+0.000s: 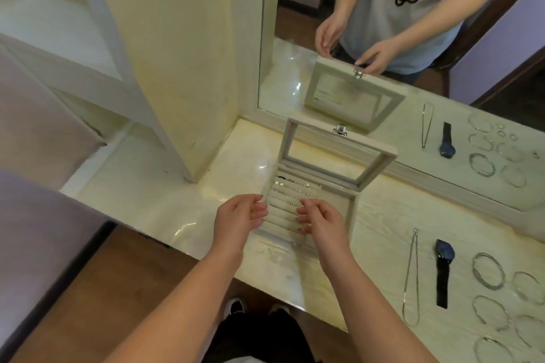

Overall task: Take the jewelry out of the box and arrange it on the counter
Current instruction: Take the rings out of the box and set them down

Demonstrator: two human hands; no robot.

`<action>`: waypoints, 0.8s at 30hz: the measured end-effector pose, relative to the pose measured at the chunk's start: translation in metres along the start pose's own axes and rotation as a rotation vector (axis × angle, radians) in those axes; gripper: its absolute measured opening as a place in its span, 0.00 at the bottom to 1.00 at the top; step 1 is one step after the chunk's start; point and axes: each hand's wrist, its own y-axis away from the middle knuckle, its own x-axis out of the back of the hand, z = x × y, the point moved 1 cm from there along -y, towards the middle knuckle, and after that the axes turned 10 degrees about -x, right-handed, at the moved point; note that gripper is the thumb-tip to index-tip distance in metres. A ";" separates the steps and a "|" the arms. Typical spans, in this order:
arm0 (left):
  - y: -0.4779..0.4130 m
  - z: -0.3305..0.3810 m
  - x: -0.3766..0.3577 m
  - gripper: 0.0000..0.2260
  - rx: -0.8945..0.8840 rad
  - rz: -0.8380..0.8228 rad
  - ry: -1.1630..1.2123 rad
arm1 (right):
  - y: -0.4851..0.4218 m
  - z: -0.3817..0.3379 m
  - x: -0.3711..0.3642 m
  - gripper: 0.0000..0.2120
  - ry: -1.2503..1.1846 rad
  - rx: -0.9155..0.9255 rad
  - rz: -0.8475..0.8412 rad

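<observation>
Head view: velvety box (pixel 333 200); thin metal bangles (pixel 474 270)

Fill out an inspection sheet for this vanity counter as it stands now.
Surface: pale, glossy counter with a stone-like pattern.
Job's things: jewelry box open, lid raised; small silver pieces sit in its padded rows; necklace, watch and bangles lie on the counter to its right.
Clutter: nothing seen.
Grippers: left hand and right hand hover over the box's front, fingers loosely curled, holding nothing.
Cables: nothing seen.
Surroundings: mirror behind the counter, pale cabinet panel at left, wooden floor below.
</observation>
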 end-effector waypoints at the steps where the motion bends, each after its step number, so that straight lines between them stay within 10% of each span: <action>1: -0.002 0.000 -0.002 0.09 -0.001 0.000 -0.002 | -0.005 -0.001 0.000 0.07 0.010 0.003 0.000; 24: -0.042 0.016 0.004 0.09 0.004 0.063 0.039 | -0.094 -0.038 -0.044 0.07 1.105 0.432 0.067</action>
